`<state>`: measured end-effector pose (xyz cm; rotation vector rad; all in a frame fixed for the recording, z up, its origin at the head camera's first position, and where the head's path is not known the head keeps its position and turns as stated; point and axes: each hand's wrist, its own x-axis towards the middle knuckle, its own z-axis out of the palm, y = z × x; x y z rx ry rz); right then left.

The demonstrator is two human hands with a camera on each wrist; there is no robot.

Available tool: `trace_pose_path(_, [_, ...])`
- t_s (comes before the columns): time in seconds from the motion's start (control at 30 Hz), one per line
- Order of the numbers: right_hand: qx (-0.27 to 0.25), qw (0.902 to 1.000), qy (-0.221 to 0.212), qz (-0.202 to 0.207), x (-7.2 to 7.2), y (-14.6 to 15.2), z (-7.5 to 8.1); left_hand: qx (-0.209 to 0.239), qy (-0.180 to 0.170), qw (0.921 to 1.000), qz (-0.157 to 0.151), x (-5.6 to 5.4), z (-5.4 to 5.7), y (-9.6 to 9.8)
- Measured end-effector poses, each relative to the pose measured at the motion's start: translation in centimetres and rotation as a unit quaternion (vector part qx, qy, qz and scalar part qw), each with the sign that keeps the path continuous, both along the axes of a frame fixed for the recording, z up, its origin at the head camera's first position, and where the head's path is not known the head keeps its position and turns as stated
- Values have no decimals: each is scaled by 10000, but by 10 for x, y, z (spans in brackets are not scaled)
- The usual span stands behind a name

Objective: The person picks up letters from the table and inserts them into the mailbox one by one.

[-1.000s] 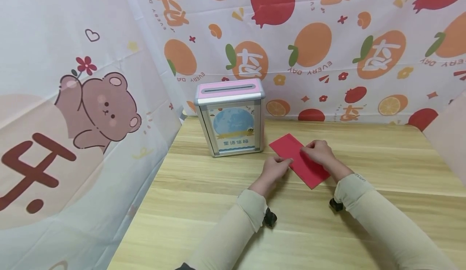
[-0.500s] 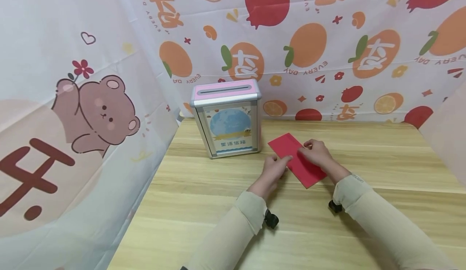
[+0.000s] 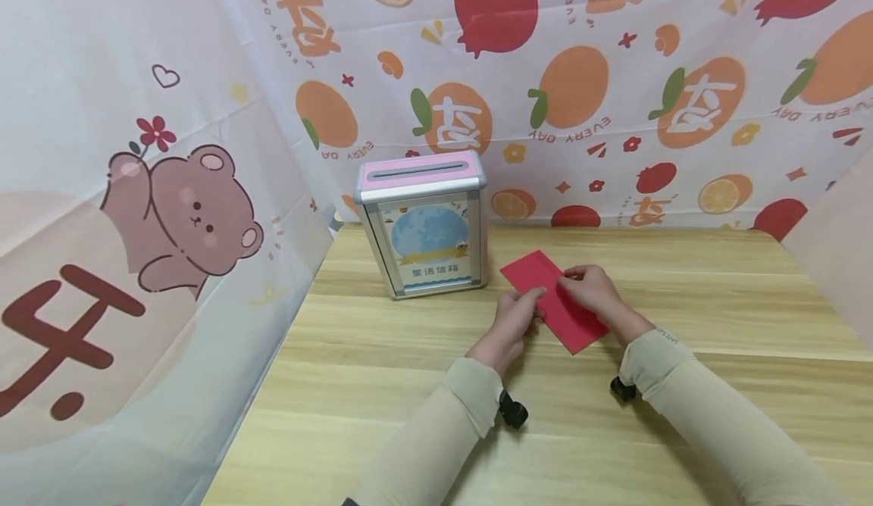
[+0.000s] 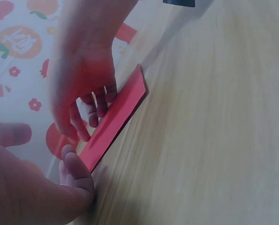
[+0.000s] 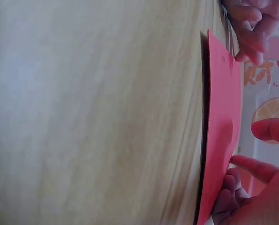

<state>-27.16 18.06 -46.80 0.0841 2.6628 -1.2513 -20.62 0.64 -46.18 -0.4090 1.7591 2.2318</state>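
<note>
A red envelope (image 3: 561,310) lies slantwise on the wooden table, in front and to the right of a mailbox. My left hand (image 3: 515,323) is at its left long edge, fingers low beside it and thumb (image 4: 11,134) raised apart from them. On the opposite edge, my right hand (image 3: 592,292) reaches in from the right. In the right wrist view its index fingertip touches the border of the envelope (image 5: 222,112), the other fingers are bent low at the edge, and its thumb (image 5: 269,129) is held up away from the paper.
The mailbox (image 3: 431,226), with a pink slotted top, silver frame and globe picture, stands at the back left of the table (image 3: 382,385). A fruit-print cloth (image 3: 641,29) hangs behind, and a bear-print cloth (image 3: 123,301) at the left.
The left thumb has straightened and spread away from the fingers at the envelope's edge. The right hand and the envelope stay almost in place; the head view has shifted slightly.
</note>
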Motion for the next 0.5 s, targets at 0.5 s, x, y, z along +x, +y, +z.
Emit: trace_pose_path(0.5, [-723, 9961, 131, -487, 2, -2, -6, 189, -34, 9998, -75, 3, 3, -2])
